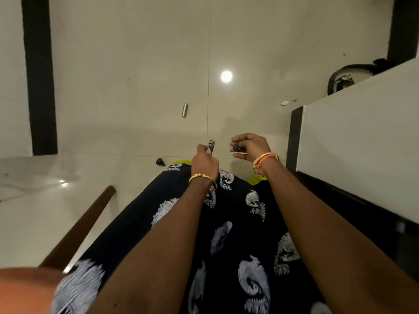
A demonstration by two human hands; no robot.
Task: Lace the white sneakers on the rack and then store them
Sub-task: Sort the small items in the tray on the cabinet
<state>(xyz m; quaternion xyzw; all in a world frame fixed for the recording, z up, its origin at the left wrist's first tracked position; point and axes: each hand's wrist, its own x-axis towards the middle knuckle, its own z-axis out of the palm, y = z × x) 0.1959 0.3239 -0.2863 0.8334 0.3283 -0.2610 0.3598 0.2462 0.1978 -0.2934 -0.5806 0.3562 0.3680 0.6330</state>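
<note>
I am seeing no white sneakers or rack anywhere, so lacing is looking unstarted. My left hand (pixel 205 160) is pinching a small metal clip (pixel 211 146); my right hand (pixel 248 146) is curling around a small black object (pixel 237 147).

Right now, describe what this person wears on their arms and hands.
Both forearms are bare, with no sleeves in view. The left hand has a gold bangle at its wrist. The right hand has a gold bangle with an orange thread band at its wrist. No rings can be made out.
</note>
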